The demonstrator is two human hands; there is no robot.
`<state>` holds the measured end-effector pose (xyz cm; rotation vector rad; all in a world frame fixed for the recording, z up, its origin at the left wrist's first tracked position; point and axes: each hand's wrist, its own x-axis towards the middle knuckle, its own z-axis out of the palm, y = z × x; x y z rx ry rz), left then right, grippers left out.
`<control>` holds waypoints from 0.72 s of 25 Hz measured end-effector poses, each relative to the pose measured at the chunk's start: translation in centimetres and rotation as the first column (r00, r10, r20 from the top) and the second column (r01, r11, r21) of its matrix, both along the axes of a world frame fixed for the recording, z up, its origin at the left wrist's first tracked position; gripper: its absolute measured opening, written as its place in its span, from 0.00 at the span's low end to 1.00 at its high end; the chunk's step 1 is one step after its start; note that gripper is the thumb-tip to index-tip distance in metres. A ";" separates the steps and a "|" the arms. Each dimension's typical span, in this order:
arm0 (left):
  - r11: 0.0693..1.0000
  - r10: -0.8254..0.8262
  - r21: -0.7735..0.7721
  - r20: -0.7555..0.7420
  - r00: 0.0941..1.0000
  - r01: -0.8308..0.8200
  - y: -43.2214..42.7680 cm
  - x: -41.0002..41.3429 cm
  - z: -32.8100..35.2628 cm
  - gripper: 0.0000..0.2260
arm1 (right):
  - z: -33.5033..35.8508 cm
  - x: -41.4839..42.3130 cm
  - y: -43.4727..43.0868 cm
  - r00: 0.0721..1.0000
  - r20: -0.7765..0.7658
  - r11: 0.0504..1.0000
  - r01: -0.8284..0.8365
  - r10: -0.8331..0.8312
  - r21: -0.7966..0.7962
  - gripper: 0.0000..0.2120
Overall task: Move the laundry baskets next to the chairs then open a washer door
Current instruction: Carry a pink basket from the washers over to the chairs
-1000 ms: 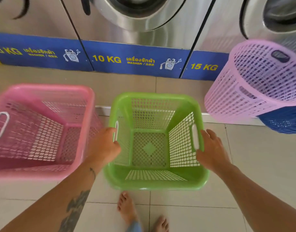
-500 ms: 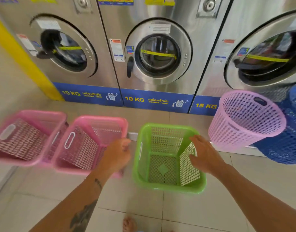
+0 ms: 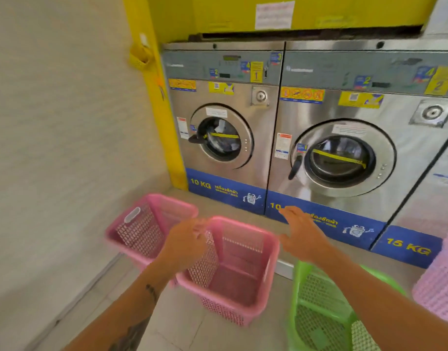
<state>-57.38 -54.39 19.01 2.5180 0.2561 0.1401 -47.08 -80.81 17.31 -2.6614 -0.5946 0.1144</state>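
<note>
Head view of a laundromat floor in front of a row of front-loading washers. Both hands are empty and spread, fingers extended. The left hand (image 3: 185, 243) hovers over the left rim of the nearer pink basket (image 3: 233, 271); the right hand (image 3: 302, 234) hovers above that basket's right rim, touching nothing. A second pink basket (image 3: 148, 224) stands just beside the first, toward the wall on the left, near the floor's far-left corner. The green basket (image 3: 324, 315) sits on the floor at lower right, close to the nearer pink one; a lilac round basket (image 3: 439, 282) is cut off by the right edge. The left 10 KG washer (image 3: 223, 122) and the middle 10 KG washer (image 3: 344, 138) both have their round doors closed, handles on the left side.
</note>
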 end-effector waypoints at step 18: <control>0.986 0.102 -0.114 -0.191 0.976 -0.126 31.9 12.1 -9.7 0.17 | -7.9 10.9 34.6 0.961 -0.272 0.998 -0.035 0.049 0.057 0.24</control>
